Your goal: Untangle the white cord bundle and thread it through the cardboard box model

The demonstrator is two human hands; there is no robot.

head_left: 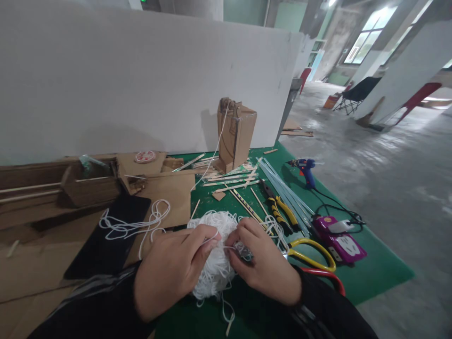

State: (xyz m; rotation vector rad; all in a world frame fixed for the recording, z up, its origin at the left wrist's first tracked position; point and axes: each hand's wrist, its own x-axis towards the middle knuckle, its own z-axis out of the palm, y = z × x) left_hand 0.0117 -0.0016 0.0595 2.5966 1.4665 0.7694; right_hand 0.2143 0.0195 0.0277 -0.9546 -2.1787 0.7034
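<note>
A large, loose ball of white cord (215, 273) lies on the green tabletop in front of me. Over its left side, my left hand (176, 263) pinches a strand of the cord between thumb and forefinger. My right hand (259, 259) is over the ball's right side, its fingers closed on another piece of the strand. The two pinches are a short gap apart. Loops of loose cord (151, 219) trail left over a black flat panel (109, 235). More loops (277, 230) lie just beyond my right hand.
A cardboard construction (238, 132) stands at the back with a cord hanging from it. Wooden sticks (233, 179), pliers (278, 207), glue sticks (282, 188), a glue gun (305, 169), a purple power strip (339, 240) and yellow-and-red-handled scissors (314, 249) lie rightward. A cardboard tray (92, 188) is left.
</note>
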